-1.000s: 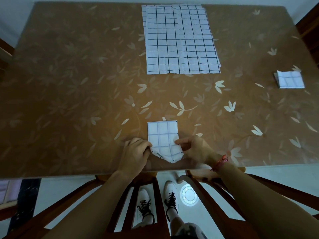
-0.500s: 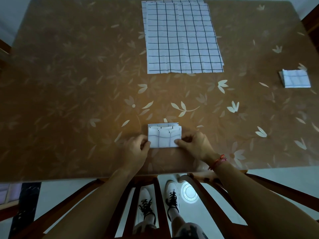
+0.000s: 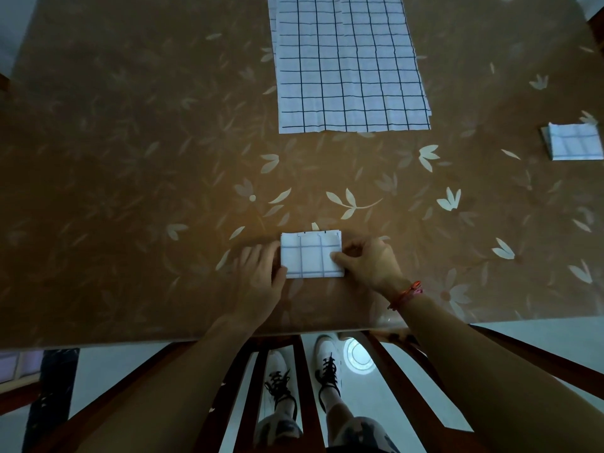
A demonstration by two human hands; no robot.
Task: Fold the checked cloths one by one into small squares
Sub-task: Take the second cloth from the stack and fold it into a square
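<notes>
A small folded checked cloth [image 3: 310, 256] lies flat near the table's front edge, white with thin dark lines. My left hand [image 3: 261, 273] rests flat against its left edge, fingers stretched out and holding nothing. My right hand [image 3: 367, 261] pinches the cloth's right edge, with the thumb pressed on top. A stack of unfolded checked cloths [image 3: 349, 67] is spread out at the far middle of the table. One finished folded square [image 3: 572, 142] sits at the right edge.
The brown table [image 3: 130, 158] has a pale leaf and flower pattern. Its front edge runs just below my wrists. Dark wooden chair rails [image 3: 304, 387] and my shoes on a pale floor show beneath it.
Both hands lifted the cloth's near end and folded it away from me onto the far half. It is now half as long, lies flat, and my left hand has let go.
</notes>
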